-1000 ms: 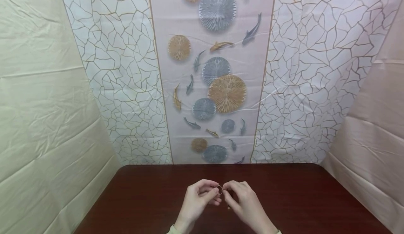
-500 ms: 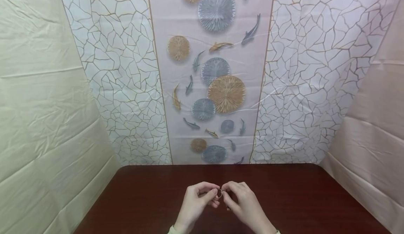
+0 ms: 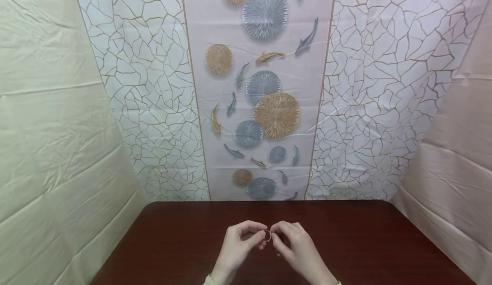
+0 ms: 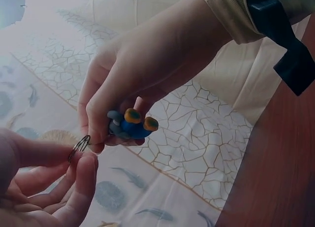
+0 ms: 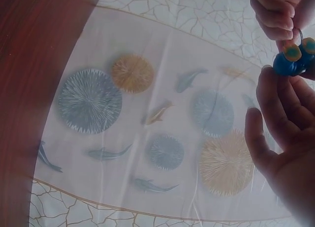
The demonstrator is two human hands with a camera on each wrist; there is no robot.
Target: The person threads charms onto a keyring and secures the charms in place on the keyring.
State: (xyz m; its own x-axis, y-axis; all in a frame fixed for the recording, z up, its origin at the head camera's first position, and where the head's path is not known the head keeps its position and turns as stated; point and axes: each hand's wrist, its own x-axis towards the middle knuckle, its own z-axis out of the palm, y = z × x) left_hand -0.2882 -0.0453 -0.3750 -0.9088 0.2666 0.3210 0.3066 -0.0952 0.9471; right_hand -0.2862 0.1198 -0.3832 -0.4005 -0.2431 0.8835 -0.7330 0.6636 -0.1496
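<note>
1. Left hand (image 3: 237, 245): thumb and forefinger are brought together, pinching a thin metal ring (image 4: 78, 148). The remaining fingers are loosely bent beneath.
2. Right hand (image 3: 299, 245): thumb and forefinger are drawn in close at the opposite side of the ring. The other fingers are curled and hold a small blue figure (image 4: 134, 130) beneath the hand. The exact contact between the right fingertips and the ring cannot be told.
3. Ring position: between the two hands, raised above the desk (image 3: 173, 242), near its middle.
4. Figure position: directly under the right hand, just beside the ring. Its orange feet (image 4: 151, 123) bear green soles and face away from the fingers in the left wrist view.
5. Obstruction: in the head view, the right hand covers the figure except for a small orange-brown portion.
6. Right forearm: a pale sleeve (image 4: 224, 10) with a dark strap (image 4: 268, 15) over it.
7. Surroundings: behind the desk hangs a printed cloth (image 3: 276, 114) with fish and round motifs, flanked by crackle-patterned panels. A plain drape (image 3: 57, 127) hangs at the left, another at the right.
</note>
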